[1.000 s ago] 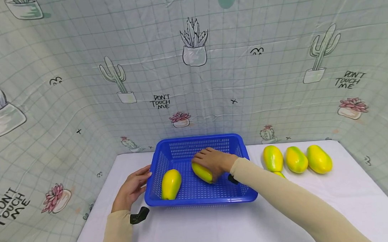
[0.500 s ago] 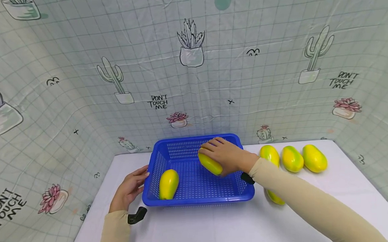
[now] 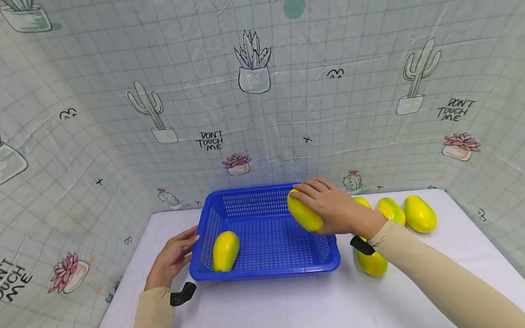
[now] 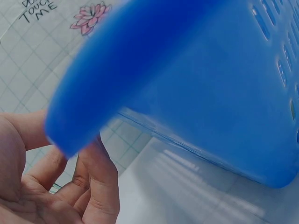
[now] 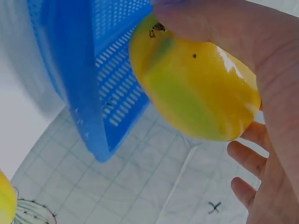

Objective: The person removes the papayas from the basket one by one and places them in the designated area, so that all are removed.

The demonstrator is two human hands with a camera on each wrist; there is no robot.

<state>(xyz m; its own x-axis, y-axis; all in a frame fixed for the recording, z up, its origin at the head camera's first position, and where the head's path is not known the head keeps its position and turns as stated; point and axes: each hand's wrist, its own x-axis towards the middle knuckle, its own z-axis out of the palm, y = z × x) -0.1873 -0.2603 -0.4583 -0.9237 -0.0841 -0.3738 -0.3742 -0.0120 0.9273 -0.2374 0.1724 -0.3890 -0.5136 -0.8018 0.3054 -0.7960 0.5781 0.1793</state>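
Observation:
My right hand [image 3: 339, 208] holds a yellow-green papaya [image 3: 304, 211] above the right side of a blue plastic basket [image 3: 266, 273]. In the right wrist view, the thumb and fingers lie around this papaya [image 5: 196, 93], whose dark stem mark shows. Another papaya [image 3: 225, 251] lies inside the basket at its left. At the basket's left rim is my left hand [image 3: 172, 258]. The left wrist view shows the thumb and fingers of that hand [image 4: 74, 186] pinching the rim [image 4: 103, 79] from both sides.
Right of the basket, several more papayas rest on the white tablecloth [image 3: 267, 311]: one near papaya [image 3: 372, 263], one partly hidden behind my wrist [image 3: 362, 202], and others [image 3: 420, 214] farther right. A patterned cloth backdrop [image 3: 286, 110] rises behind the table.
My right hand has lifted the papaya from the basket floor and carried it up and right, toward the basket's right rim. The left hand stays at the left rim.

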